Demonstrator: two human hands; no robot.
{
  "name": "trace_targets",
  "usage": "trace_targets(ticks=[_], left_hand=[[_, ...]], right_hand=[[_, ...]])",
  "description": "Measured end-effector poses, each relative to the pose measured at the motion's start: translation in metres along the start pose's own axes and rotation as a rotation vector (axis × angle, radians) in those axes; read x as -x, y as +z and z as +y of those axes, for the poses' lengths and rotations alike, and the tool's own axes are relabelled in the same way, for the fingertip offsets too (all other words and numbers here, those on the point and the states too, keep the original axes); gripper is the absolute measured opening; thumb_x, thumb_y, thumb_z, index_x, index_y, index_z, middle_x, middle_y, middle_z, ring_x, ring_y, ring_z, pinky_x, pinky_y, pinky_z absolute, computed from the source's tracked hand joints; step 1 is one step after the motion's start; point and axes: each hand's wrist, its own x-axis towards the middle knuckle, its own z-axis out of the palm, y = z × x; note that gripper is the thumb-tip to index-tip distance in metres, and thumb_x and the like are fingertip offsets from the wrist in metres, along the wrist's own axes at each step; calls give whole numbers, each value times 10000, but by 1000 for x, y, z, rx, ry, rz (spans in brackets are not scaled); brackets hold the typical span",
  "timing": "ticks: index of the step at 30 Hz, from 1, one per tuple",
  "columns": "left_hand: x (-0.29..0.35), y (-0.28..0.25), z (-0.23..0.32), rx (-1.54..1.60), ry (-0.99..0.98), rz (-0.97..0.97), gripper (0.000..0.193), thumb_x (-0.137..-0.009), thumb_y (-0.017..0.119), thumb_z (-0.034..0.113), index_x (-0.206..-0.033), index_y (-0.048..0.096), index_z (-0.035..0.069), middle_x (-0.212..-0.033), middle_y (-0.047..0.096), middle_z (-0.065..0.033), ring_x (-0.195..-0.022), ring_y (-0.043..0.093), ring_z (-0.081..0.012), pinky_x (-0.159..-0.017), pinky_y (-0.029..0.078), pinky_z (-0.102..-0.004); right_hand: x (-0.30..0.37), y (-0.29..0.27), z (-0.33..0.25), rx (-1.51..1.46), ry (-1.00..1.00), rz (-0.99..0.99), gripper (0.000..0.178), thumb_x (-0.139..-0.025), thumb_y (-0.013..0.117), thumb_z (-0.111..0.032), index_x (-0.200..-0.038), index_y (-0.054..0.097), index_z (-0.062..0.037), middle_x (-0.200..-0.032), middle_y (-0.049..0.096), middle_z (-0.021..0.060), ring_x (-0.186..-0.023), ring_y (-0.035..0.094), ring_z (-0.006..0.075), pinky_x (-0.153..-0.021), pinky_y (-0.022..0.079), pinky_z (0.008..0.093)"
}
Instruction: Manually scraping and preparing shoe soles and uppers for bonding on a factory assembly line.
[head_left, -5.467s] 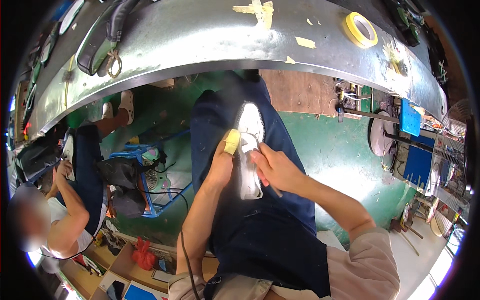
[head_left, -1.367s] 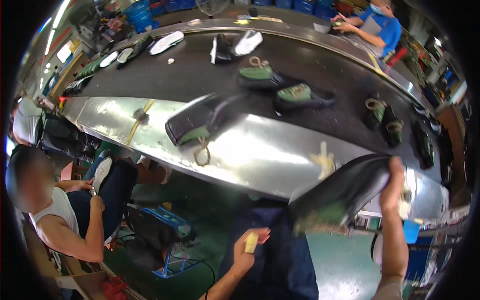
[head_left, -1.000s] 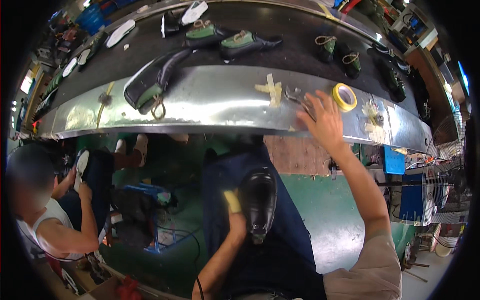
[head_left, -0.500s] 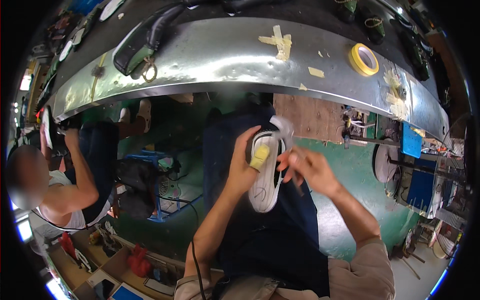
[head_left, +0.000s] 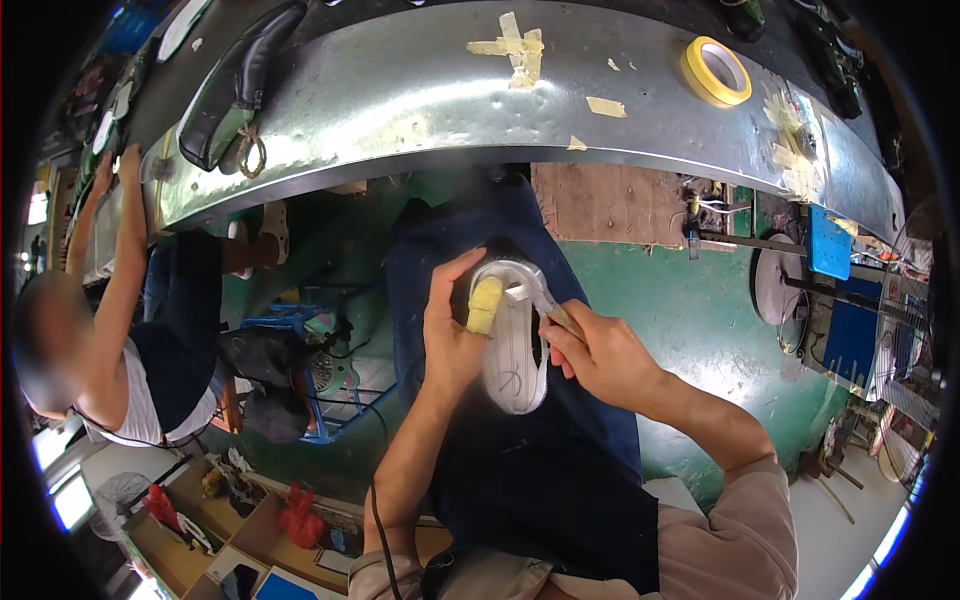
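A shoe (head_left: 512, 365) with a pale, stitched underside faces up above my lap, its toe or heel end toward the bench. My left hand (head_left: 456, 335) is wrapped around its left side, with yellow tape round the thumb pressing on the sole. My right hand (head_left: 605, 360) grips a brush-like tool (head_left: 546, 302) with a brownish handle and pale grey head. That head touches the far end of the shoe at its right rim. Its exact kind is hard to make out.
A metal-topped bench (head_left: 400, 130) crosses ahead, bearing a yellow tape roll (head_left: 716, 72) and a black boot (head_left: 235, 95). At left, a person (head_left: 120, 350) reaches to the bench beside a blue stool (head_left: 330, 400). Boxes (head_left: 250, 530) stand lower left.
My right hand has brought the tool down and left onto the far end of the shoe. The view has shifted slightly. The person at left has raised both arms to the bench.
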Motion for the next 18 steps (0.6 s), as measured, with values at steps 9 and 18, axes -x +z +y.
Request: trace_targets(ticks=[9, 18], left_hand=[[-2, -28, 13, -301, 147, -150, 630, -873, 536, -206, -1456, 646, 4, -1617, 575, -208, -1473, 587, -341, -1203, 455, -408], [-12, -13, -2, -8, 70, -226, 508, -1060, 506, -33, -1562, 547, 38, -1662, 514, -134, -1522, 481, -215, -1263, 336, -341]], right_hand=[[-3, -7, 3, 185, -83, -31, 268, -1132, 559, -311, -1094, 579, -47, -793, 727, 135, -757, 730, 401, -693, 555, 512], [-10, 8, 29, 435, -241, 135, 278, -1116, 578, -300, -1070, 560, -27, -842, 735, 218, -788, 726, 449, -704, 561, 557]])
